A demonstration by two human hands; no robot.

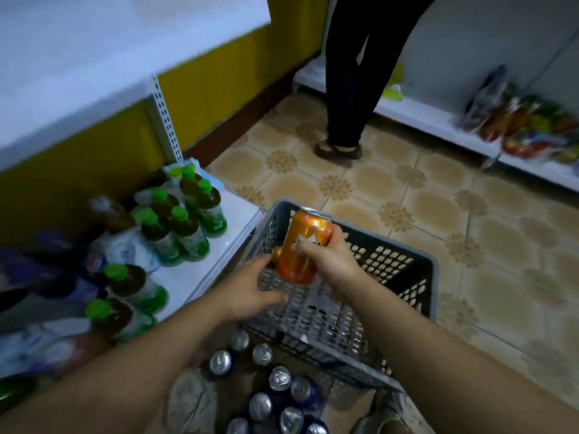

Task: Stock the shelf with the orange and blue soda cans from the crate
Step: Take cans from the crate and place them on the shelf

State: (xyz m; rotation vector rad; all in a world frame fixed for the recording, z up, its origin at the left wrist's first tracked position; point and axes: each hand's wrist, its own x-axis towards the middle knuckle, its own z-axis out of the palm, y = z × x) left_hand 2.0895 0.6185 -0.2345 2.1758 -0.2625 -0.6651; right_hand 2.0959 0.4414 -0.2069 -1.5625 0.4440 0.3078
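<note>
My right hand (326,258) grips an orange soda can (302,245), tilted, above the grey plastic crate (404,270). My left hand (250,289) reaches in beside it with spread fingers, its fingertips touching a second orange can (276,254) mostly hidden behind the first. Several blue cans (275,389) with silver tops stand on the floor in front of the crate, between my feet. The low white shelf (200,270) lies to the left.
Green-capped bottles (185,214) and other drink packs crowd the low shelf. A person's legs (344,89) stand on the tiled floor ahead. Snack bags (526,126) sit on a white shelf at the right.
</note>
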